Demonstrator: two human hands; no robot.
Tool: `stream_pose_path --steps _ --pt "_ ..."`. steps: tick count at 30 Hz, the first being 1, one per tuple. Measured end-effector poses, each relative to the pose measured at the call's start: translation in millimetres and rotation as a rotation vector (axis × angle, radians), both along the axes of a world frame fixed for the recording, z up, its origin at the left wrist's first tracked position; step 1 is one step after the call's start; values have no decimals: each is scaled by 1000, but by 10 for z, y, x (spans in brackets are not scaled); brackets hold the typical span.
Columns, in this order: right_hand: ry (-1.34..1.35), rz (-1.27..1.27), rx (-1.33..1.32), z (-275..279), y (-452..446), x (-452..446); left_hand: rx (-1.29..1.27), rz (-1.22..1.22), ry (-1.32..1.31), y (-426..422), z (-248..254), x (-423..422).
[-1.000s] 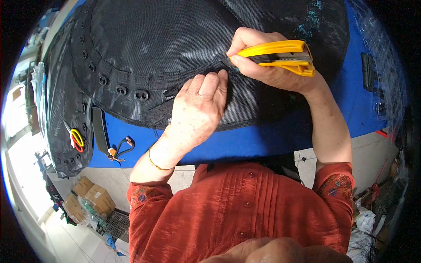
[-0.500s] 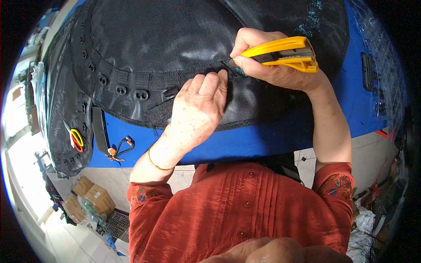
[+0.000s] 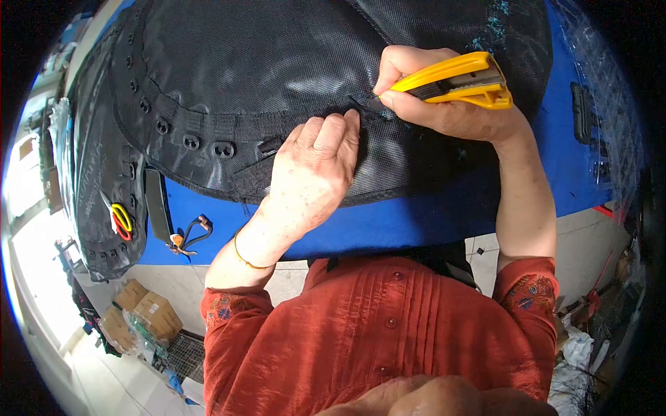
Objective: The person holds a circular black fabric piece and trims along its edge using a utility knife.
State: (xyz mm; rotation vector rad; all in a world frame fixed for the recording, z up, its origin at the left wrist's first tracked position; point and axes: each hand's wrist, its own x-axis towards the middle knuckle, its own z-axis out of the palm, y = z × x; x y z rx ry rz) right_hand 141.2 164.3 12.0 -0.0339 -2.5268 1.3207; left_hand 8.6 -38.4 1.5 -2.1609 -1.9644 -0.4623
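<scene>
A yellow utility knife (image 3: 458,78) is gripped in my right hand (image 3: 444,114), its blade end pointing left and down at the black mesh fabric (image 3: 277,62). Beside that blade end, my left hand (image 3: 310,166) is closed on the fabric's webbing-trimmed band, fingers curled together. The left thumb is mostly hidden. Black two-hole plastic fittings (image 3: 224,150) run along the band to the left of this hand. Teal thread scraps (image 3: 497,28) cling to the fabric at the upper right.
Under the fabric lies a blue table surface (image 3: 388,229). To the left are scissors (image 3: 122,220) with red and yellow handles, a dark flat phone-like object (image 3: 158,206) and a black looped cord (image 3: 198,236). Clear plastic wrap (image 3: 600,97) covers the right edge. Cardboard boxes (image 3: 154,313) stand on the floor.
My right hand and the utility knife have shifted slightly right, and the blade end has moved away from my left fingertips. My left hand stays in place.
</scene>
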Motion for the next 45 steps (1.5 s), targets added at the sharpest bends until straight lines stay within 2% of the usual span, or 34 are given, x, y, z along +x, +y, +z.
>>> stream_pose_path --steps 9,12,13,15,27,29,32,39,45 --pt "-34 39 -38 42 24 39 -1 -5 26 -8 -8 -3" --pt "-17 66 254 73 61 67 -4 -5 34 -13 -10 -5" --pt "-17 65 255 68 54 64 -6 -5 34 -13 -11 -5" --pt "-34 18 73 44 34 61 -8 -6 36 -15 -9 -6" --pt "40 2 120 0 50 47 -57 -6 12 -14 31 -17" --pt "141 -14 60 -26 10 -18 -53 -5 9 -21 31 -17" --pt "127 -66 -52 -93 -40 -76 -50 -10 6 -16 35 -13" --pt "65 -110 -150 -34 -147 -104 -18 -23 25 -15 25 -11" --pt "125 -112 -139 -90 -158 -128 -20 -25 27 -16 28 -8"
